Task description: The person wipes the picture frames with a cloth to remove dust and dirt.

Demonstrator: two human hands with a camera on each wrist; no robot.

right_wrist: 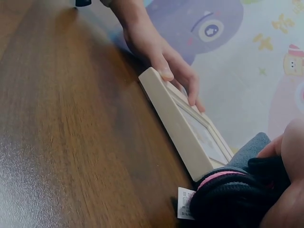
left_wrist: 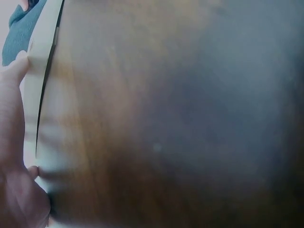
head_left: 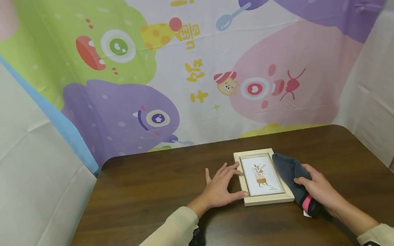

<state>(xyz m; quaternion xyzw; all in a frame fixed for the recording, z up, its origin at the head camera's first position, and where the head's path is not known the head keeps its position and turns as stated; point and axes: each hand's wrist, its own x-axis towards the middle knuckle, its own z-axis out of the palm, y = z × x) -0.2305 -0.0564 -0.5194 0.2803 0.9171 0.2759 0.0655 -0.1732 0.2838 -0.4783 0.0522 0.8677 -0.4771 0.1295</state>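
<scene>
A cream picture frame with a drawing of a potted plant lies face up on the brown table. At its left side is my left hand, fingers spread, with thumb and fingertips touching the border. My right hand grips a bunched dark grey cloth with a pink and black band and a white label. That cloth lies against the right edge of the picture frame. In the left wrist view only part of the left hand shows beside the frame's pale edge.
The brown wooden table extends around the picture frame. Behind it hangs a cloth backdrop printed with cartoon monsters, and pale sheets hang on both sides. A dark strap device sits at the left sleeve.
</scene>
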